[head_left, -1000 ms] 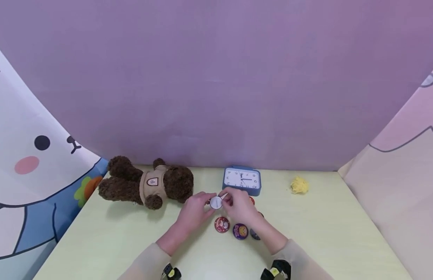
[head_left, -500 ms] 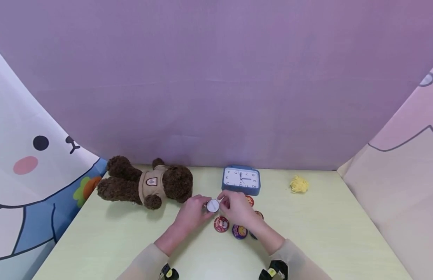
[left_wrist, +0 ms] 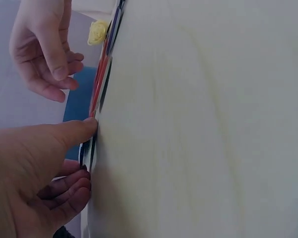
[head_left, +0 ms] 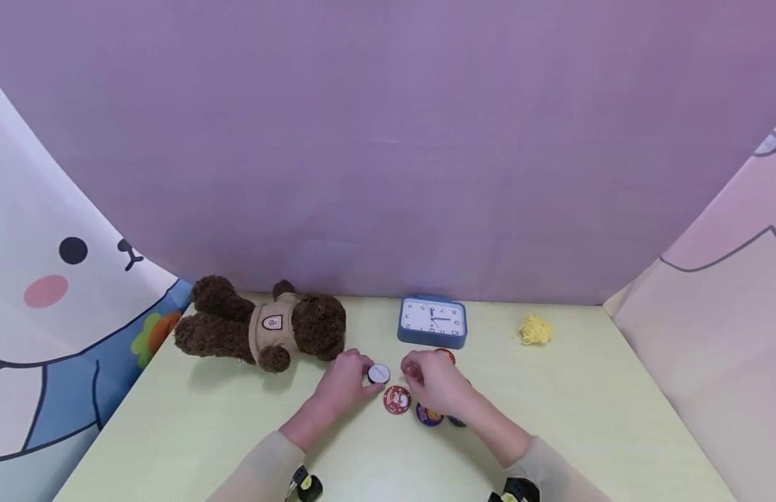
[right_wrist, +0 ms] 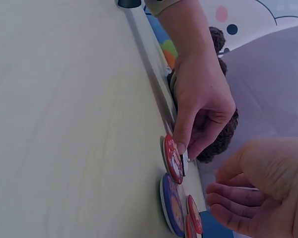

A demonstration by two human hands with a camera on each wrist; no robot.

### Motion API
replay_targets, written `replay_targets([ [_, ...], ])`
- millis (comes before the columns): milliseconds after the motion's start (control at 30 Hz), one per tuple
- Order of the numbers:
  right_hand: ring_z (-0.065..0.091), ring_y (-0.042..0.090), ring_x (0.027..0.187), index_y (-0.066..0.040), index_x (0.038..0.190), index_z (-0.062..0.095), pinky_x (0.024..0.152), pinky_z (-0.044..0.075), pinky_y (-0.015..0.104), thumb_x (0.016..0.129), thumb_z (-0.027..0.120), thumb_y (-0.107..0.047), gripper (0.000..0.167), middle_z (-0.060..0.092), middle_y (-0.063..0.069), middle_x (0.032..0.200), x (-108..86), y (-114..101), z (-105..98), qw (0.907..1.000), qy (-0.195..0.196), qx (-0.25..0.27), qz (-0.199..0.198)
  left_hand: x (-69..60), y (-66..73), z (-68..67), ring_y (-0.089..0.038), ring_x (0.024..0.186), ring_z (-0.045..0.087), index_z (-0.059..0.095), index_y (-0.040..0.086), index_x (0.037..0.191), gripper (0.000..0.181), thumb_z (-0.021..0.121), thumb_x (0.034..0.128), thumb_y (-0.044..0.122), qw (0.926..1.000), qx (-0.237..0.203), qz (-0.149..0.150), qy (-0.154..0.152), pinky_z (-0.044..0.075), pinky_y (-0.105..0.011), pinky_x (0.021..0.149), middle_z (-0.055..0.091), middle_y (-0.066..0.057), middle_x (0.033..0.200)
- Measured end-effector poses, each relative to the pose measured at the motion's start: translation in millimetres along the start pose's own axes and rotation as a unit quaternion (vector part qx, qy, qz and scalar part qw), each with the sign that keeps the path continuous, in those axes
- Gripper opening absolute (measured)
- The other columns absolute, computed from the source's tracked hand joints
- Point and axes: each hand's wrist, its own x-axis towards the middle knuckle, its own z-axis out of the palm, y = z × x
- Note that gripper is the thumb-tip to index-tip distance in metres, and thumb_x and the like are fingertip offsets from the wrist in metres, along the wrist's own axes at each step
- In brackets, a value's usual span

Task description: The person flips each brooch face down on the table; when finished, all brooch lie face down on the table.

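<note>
My left hand (head_left: pixel 344 383) pinches a round badge (head_left: pixel 378 374) with a white face and dark edge between thumb and fingers, low over the tabletop. In the left wrist view the thumb (left_wrist: pixel 79 130) and fingers sit on either side of its thin edge. Just right of it my right hand (head_left: pixel 439 382) hovers with loosely curled fingers, holding nothing. A red badge (head_left: pixel 397 400) lies between the hands, nearer the person. A purple badge (head_left: pixel 429 414) lies beside it. Under and behind the right hand are another red badge (head_left: pixel 449 354) and a dark one (head_left: pixel 457 422), both partly hidden.
A blue alarm clock (head_left: pixel 432 322) lies behind the right hand. A brown teddy bear (head_left: pixel 268 324) in a beige top lies left of the left hand. A bundle of yellow yarn (head_left: pixel 536 329) sits at the far right. A purple backdrop (head_left: pixel 388 174) rises behind the table.
Both hands were at the white-faced badge a second ago. The right hand has let go and drawn slightly right; the left hand has brought the badge lower and slightly left.
</note>
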Motion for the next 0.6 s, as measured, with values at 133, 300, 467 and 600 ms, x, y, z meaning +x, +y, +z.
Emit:
replay_targets([
  [133,0.073,0.018,0.088,0.001,0.111,0.075,0.078,0.063,0.028,0.093,0.074,-0.001,0.018,0.078,0.01,0.101,-6.6,1,1,0.9997,-0.022,-0.005,-0.004,-3.0,2.9,-4.3,-0.014,0.076,0.062,0.08,0.001,0.105,0.037,0.093,0.0806,0.026,0.9999,0.012,0.01,-0.006,0.06,-0.03,0.07,0.067,-0.006,0.087],
  [300,0.073,0.022,0.095,-0.002,0.111,0.076,0.082,0.063,0.031,0.086,0.081,-0.006,0.026,0.078,0.01,0.106,-12.2,-2,2,0.9982,-0.044,-0.025,-0.031,-14.8,14.8,-16.0,-0.021,0.091,0.071,0.081,0.005,0.112,0.034,0.09,0.082,0.018,0.9982,-0.011,0.049,-0.032,0.063,-0.039,0.088,0.078,-0.008,0.099],
  [467,0.073,0.022,0.099,-0.006,0.108,0.078,0.09,0.063,0.037,0.077,0.088,-0.013,0.033,0.079,0.007,0.103,-18.5,-2,6,0.9971,-0.052,-0.05,-0.024,-25.8,27.7,-19.6,-0.024,0.098,0.071,0.08,0.005,0.117,0.035,0.086,0.0836,0.014,0.9917,-0.028,0.082,-0.095,0.061,-0.043,0.095,0.08,-0.009,0.108],
  [600,0.071,0.017,0.095,-0.008,0.103,0.08,0.087,0.062,0.031,0.078,0.088,-0.012,0.026,0.079,0.004,0.099,-22.3,1,14,0.9973,-0.05,-0.05,-0.019,-30.4,31.6,-14.5,-0.024,0.1,0.071,0.081,0.005,0.115,0.031,0.084,0.0849,0.011,0.9914,-0.014,0.086,-0.097,0.06,-0.042,0.095,0.081,-0.009,0.11],
])
